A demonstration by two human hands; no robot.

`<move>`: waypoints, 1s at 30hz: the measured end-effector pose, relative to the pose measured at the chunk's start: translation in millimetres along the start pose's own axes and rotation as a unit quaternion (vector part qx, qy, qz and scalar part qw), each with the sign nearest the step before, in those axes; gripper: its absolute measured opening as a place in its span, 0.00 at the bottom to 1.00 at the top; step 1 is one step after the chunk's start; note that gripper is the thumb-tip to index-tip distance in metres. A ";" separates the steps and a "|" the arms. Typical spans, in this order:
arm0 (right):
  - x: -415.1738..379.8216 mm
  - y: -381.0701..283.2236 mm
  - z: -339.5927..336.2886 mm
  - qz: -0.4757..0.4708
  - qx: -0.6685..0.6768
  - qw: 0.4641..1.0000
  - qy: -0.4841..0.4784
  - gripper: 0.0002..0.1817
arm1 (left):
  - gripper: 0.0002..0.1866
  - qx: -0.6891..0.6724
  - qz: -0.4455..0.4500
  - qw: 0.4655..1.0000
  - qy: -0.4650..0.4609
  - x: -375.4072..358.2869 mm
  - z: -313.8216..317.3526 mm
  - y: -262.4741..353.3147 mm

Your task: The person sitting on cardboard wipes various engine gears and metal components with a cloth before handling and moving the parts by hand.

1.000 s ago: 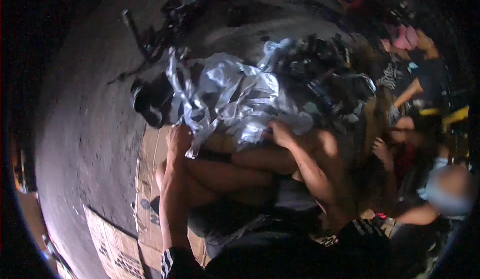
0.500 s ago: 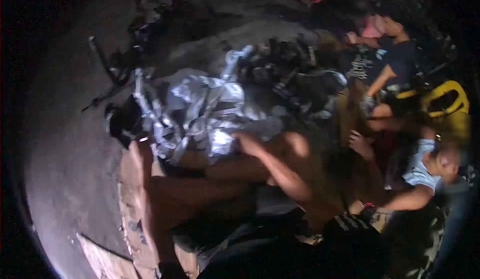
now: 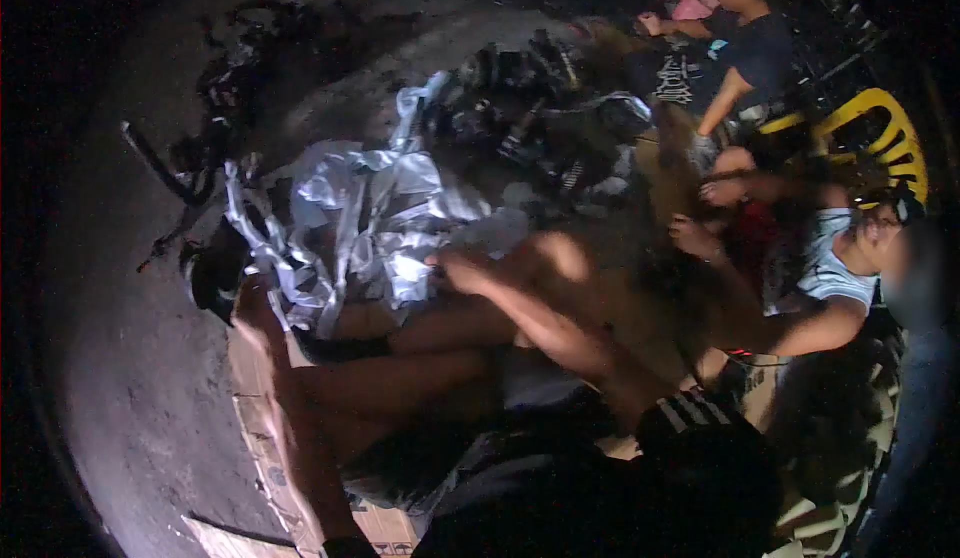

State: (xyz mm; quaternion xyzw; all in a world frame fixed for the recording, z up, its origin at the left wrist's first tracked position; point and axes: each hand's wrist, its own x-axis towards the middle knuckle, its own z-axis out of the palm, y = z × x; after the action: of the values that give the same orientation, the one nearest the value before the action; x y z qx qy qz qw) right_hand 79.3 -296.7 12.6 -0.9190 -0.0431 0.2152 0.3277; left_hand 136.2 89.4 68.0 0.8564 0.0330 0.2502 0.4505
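Left hand (image 3: 252,303): yours, at the cardboard (image 3: 262,410) edge, touching the silver sheet (image 3: 360,218), grip unclear | Right hand (image 3: 462,270): closed on the sheet's near edge | Sheet: crumpled on the floor (image 3: 130,378), beyond your knees.

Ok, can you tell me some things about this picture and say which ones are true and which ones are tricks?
1. The right hand is on the silvery crumpled sheet. True.
2. The person sits on a wooden bench. False: they sit on flattened cardboard on the ground.
3. A yellow plastic chair stands at the far right. True.
4. Nobody else is near. False: other people sit to the right, one in a light blue top.
5. The left hand reaches the near left edge of the sheet. True, though whether it grips is too blurred to tell.
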 end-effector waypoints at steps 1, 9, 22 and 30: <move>-2.0 2.4 -3.0 0.008 -0.007 1.000 0.000 0.22 | 0.11 -0.031 -0.015 0.999 0.002 2.3 -2.8 -17.3; -1.5 0.1 5.7 -0.037 0.073 0.996 0.031 0.21 | 0.22 -0.249 -0.138 0.957 0.046 19.2 -31.5 -37.9; 8.8 19.2 15.7 -0.033 0.105 0.993 0.037 0.25 | 0.08 -0.313 -0.155 0.931 -0.109 0.3 2.5 43.7; 1.1 11.8 9.7 -0.025 0.070 0.997 0.032 0.27 | 0.11 -0.035 0.011 0.952 -0.304 -13.2 17.5 26.9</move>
State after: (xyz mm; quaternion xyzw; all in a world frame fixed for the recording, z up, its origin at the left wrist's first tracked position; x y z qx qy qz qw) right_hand 75.5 -300.1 -1.9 -0.8986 -0.0403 0.1803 0.3979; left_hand 128.2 56.5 75.8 0.8761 -0.1239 -0.0161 0.4657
